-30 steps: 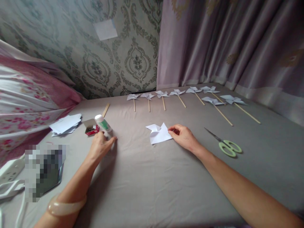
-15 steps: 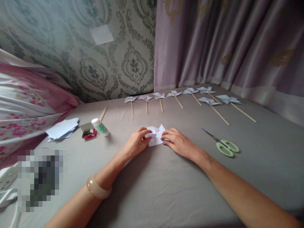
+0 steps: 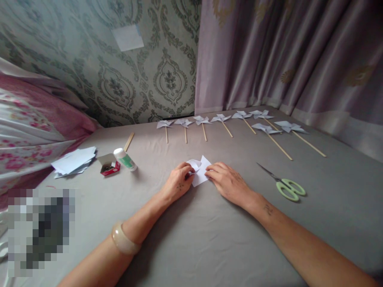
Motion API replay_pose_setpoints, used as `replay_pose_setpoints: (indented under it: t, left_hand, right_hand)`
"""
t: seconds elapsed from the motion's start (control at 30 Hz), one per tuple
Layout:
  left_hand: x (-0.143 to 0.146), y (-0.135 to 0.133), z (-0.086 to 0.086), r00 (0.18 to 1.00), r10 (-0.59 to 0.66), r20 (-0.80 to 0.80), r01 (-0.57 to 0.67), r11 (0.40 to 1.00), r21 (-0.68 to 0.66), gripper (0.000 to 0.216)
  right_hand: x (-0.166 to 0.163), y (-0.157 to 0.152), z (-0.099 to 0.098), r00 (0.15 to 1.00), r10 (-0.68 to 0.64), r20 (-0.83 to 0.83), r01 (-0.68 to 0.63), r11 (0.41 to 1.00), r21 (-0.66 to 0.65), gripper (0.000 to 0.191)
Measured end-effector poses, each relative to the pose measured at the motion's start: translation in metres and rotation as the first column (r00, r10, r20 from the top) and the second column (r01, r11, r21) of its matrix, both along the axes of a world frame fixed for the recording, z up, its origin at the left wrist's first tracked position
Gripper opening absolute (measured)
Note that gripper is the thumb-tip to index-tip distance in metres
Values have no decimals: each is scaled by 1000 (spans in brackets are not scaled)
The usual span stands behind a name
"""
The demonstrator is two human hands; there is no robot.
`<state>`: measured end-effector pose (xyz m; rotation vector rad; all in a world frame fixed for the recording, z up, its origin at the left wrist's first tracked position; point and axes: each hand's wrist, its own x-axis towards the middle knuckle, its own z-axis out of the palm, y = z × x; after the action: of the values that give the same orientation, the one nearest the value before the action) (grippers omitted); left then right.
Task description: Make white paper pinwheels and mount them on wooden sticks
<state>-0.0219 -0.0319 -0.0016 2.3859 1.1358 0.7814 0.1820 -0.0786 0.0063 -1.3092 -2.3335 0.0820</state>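
A small white paper (image 3: 201, 176), cut and partly folded like a pinwheel, lies on the grey cloth between my hands. My left hand (image 3: 180, 181) has its fingers curled on the paper's left side, gripping a folded flap. At the right edge, my right hand (image 3: 226, 180) holds the sheet with its fingertips; the thumb is mostly hidden. Scissors with green handles (image 3: 290, 189) rest to the right of my right hand. Left of my left hand stand a glue stick (image 3: 126, 160) and an opened red box (image 3: 109, 168) with small dark pieces inside.
Several white paper pinwheels (image 3: 221, 118) on wooden sticks lie in a row at the back. A loose wooden stick (image 3: 129, 142) lies behind the glue stick. Far left is a stack of paper (image 3: 74, 160), with a blurred-out object (image 3: 48, 231) nearer me. Curtains (image 3: 254, 56) border the right.
My left fingers have closed further over the paper's left flap, and the paper has turned slightly. My right hand stays on the right edge. The view has shifted slightly.
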Motion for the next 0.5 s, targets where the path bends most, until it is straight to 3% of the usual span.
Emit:
replay_pose_setpoints:
  t: [0.13, 0.23, 0.5]
  left_hand:
    - [1, 1, -3, 1000, 5, 31, -6, 1000, 30, 19]
    - [2, 2, -2, 999, -4, 34, 2, 999, 38, 20]
    - [3, 4, -4, 999, -12, 39, 9, 998, 60, 20]
  right_hand:
    - [-16, -4, -2, 993, -42, -109, 35, 997, -68, 22]
    - [-22, -3, -2, 991, -88, -96, 79, 992, -94, 21]
    - [-19, -2, -2, 999, 12, 38, -12, 1000, 22, 14]
